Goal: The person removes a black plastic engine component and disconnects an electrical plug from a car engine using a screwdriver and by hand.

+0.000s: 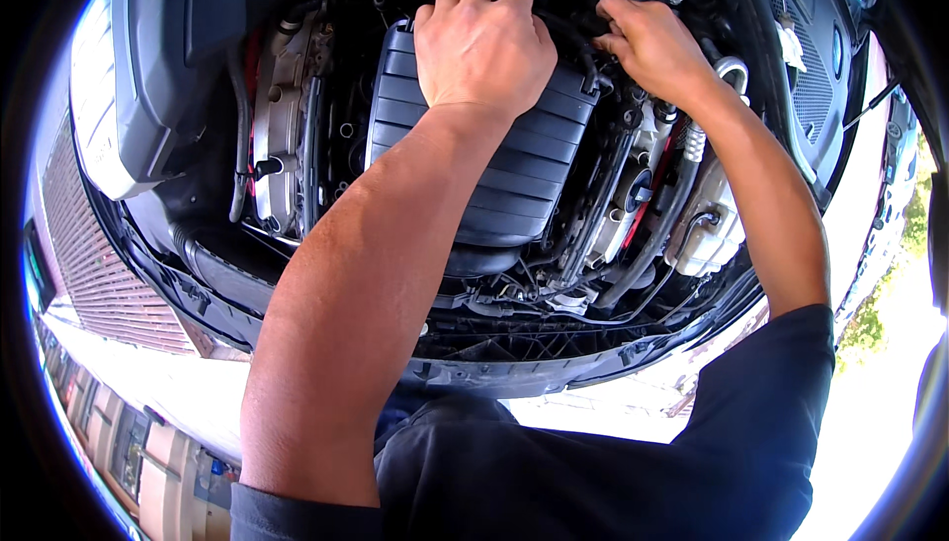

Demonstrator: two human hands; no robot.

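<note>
My left hand (484,51) lies across the far end of the black ribbed intake manifold (514,180) in the engine bay. Its fingers curl down at the back of the engine, and the fingertips are hidden behind the knuckles. To its right, my right hand (652,42) reaches in near the rear right corner of the manifold. Thumb and fingers there are bent together beside dark hoses and fittings; what they grip is too small or hidden to tell.
Metal valve covers flank the manifold, the left one (282,131) in fuller view. A translucent fluid reservoir (707,234) sits at the right, beside a ribbed metal hose (694,140). The car's front edge (494,373) runs close to my body. Thin wiring crosses ahead of the manifold.
</note>
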